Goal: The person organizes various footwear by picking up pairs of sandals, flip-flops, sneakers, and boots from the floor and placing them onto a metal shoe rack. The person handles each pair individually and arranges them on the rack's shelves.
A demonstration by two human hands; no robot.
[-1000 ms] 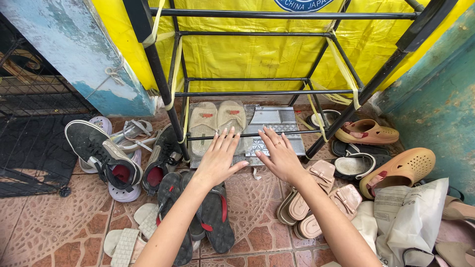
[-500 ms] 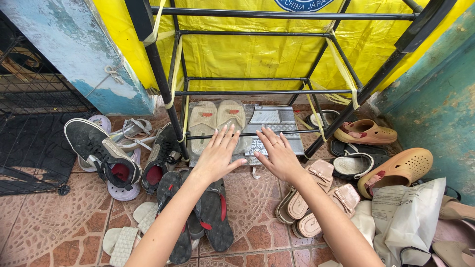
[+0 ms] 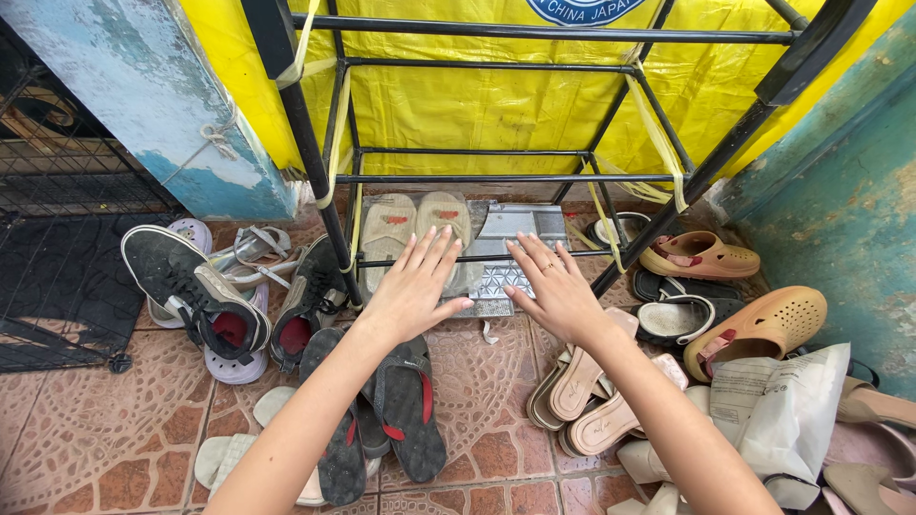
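Observation:
My left hand (image 3: 412,288) and my right hand (image 3: 556,287) hover palm-down with fingers spread, holding nothing, at the front of a black metal shoe rack (image 3: 310,153). Beyond my left fingertips a pair of beige slippers (image 3: 413,234) lies on the silvery patterned sheet (image 3: 520,229) that covers the rack's bottom level. My right hand is over the sheet's bare right half. Below my left wrist lie black flip-flops with red straps (image 3: 405,405).
Black sneakers (image 3: 191,291) and white sandals lie on the tiled floor at left, beside a wire cage (image 3: 57,191). At right are tan clogs (image 3: 759,329), pink sandals (image 3: 582,391), black slides (image 3: 682,305) and a white plastic bag (image 3: 773,410). A yellow tarp (image 3: 496,95) hangs behind the rack.
Both hands have shifted slightly forward and up toward the rack's bottom level, and the right hand has drifted a little rightward. The slippers have not moved.

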